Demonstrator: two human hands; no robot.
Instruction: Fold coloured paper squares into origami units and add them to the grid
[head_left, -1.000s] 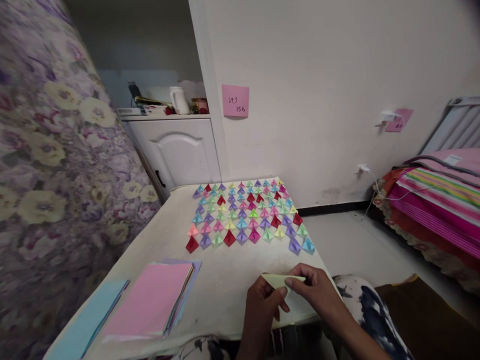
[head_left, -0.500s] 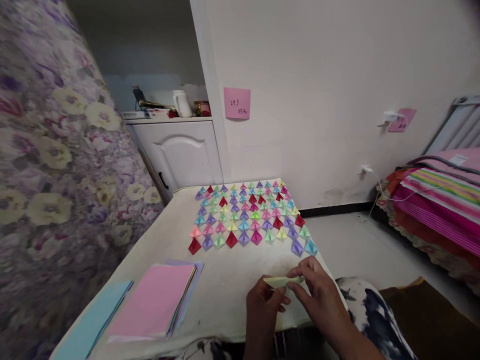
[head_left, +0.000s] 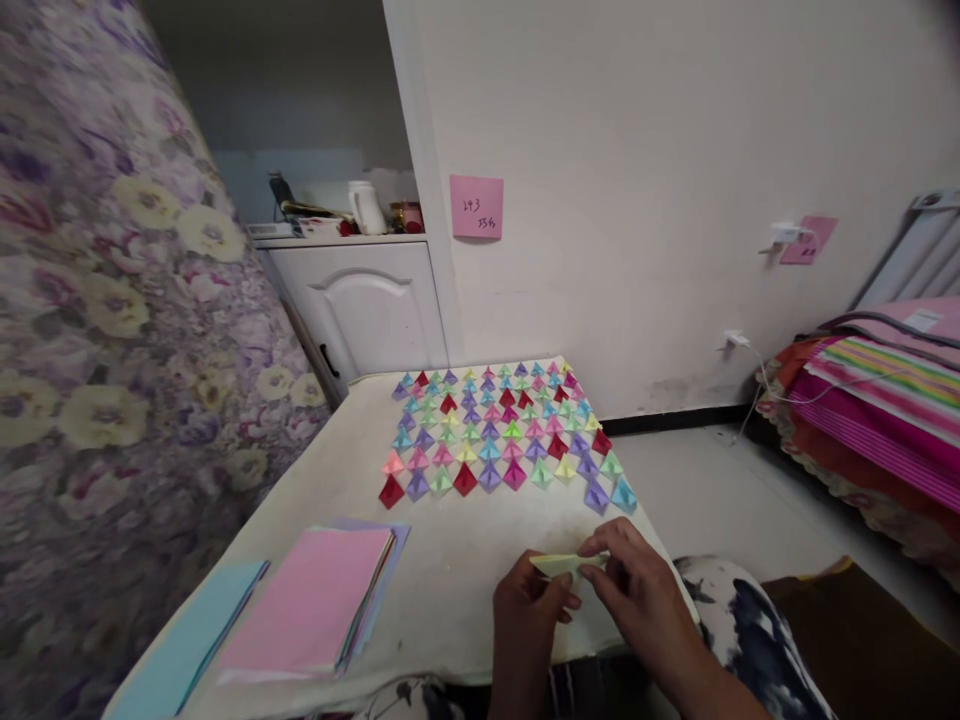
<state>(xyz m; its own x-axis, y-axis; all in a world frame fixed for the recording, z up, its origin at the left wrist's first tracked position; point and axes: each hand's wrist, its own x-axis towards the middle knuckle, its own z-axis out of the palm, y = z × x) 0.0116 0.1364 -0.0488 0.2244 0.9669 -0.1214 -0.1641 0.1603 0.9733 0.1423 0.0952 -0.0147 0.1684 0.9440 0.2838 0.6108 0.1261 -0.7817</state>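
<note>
Both my hands pinch a pale yellow-green folded paper (head_left: 559, 564) just above the near right part of the cream table (head_left: 457, 560). My left hand (head_left: 529, 612) grips its left end from below, fingers closed. My right hand (head_left: 637, 590) presses its right end with thumb and fingertips. Beyond my hands, several rows of small folded paper shapes (head_left: 499, 432) in red, purple, green, pink, yellow and blue cover the far half of the table.
A stack of coloured sheets with pink on top (head_left: 311, 600) and a light blue sheet (head_left: 187, 645) lie near left. A floral curtain (head_left: 97, 330) hangs left. A white cabinet (head_left: 360, 300), a wall with pink notes (head_left: 475, 206), and striped bedding (head_left: 877, 400) surround the table.
The right hand's fingers have slid slightly along the folded paper, lowering it a little towards the table. The view has shifted slightly.
</note>
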